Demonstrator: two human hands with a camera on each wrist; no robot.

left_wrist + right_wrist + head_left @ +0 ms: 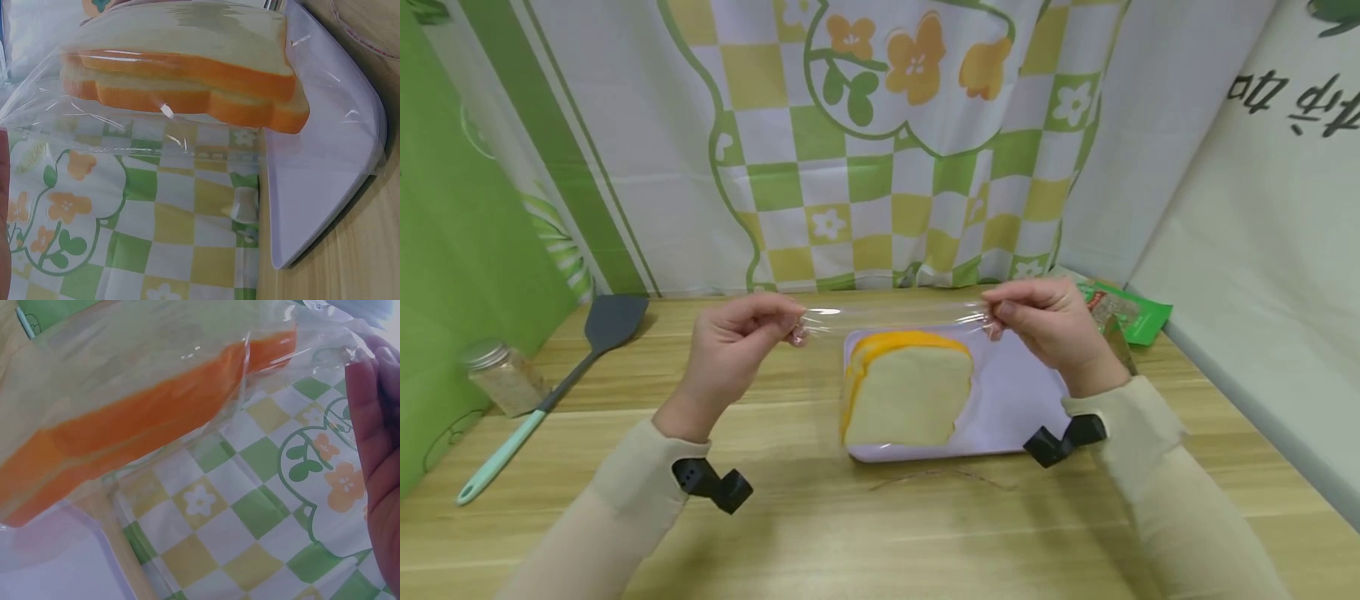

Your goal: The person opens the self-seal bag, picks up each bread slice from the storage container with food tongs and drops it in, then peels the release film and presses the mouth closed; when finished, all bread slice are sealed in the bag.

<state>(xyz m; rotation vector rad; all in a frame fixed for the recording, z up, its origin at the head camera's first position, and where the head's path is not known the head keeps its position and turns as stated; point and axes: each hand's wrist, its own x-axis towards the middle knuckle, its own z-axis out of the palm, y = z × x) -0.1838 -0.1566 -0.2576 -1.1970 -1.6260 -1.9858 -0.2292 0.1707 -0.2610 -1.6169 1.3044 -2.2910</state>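
Observation:
Two slices of bread (910,396) with orange crusts sit inside a clear plastic bag (895,317), over the left part of a pale purple tray (1011,400). My left hand (733,346) pinches one top corner of the bag between thumb and fingers. Its other top corner is pinched by my right hand (1045,325), so the mouth edge is drawn straight between them. In the left wrist view the bread slices (187,81) show stacked through the film. The right wrist view has the orange crust (156,412) close up, with the right fingers (369,425) at the bag's corner.
A thin twist tie (943,475) lies in front of the tray. At left are a spatula (613,321) with a mint handle and a glass jar (505,379) with a metal lid. A green food packet (1138,317) lies at the back right, before a checked curtain (895,183).

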